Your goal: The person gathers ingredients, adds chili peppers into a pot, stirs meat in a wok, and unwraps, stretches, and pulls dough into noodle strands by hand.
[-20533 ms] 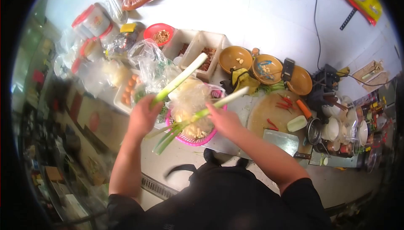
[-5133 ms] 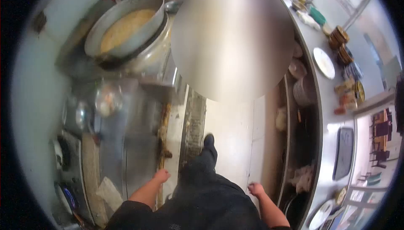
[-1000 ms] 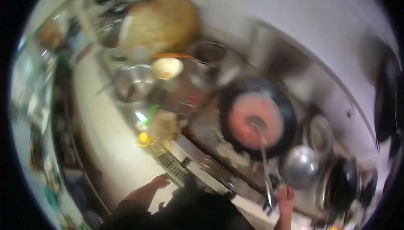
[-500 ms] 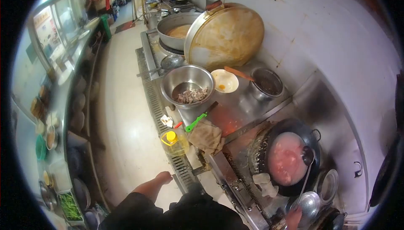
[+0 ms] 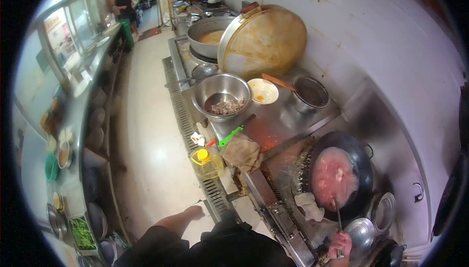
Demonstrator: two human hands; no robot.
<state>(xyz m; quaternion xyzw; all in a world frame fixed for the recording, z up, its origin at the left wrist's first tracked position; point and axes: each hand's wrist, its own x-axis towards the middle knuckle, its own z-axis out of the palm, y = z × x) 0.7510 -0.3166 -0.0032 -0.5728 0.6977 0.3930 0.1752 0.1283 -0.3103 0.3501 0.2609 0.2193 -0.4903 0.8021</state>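
The head camera faced forward and down
It looked over the wearer's torso, near the wok, toward the aisle.

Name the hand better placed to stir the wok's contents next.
Right, most likely. The right hand grips a long-handled tool that reaches into the reddish liquid in the wok. The left hand shows no tool and hangs farther off, so it seems worse placed.
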